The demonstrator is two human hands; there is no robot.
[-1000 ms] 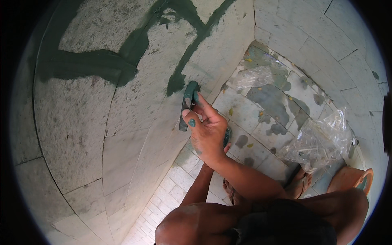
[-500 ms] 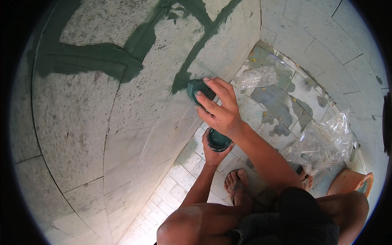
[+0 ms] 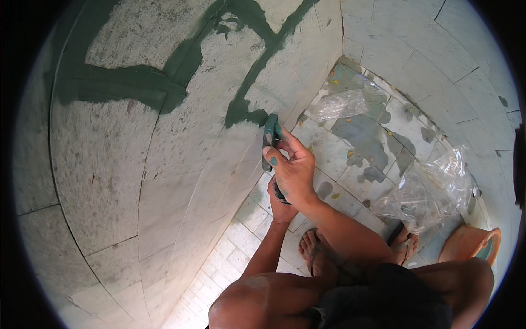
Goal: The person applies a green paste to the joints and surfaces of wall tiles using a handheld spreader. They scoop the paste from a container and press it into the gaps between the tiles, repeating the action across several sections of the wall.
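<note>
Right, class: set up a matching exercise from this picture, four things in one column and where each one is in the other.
Things:
1. green-smeared pad
2. orange bucket
3. crumpled clear plastic bag
4. green grout lines

Places:
A. on the tiled wall, along the joints
B. at the right edge of the floor, past the person's knee
C. pinched in the right hand, against the wall
D. lying on the floor tiles near the person's foot

Pairs: 1-C, 2-B, 3-D, 4-A
</note>
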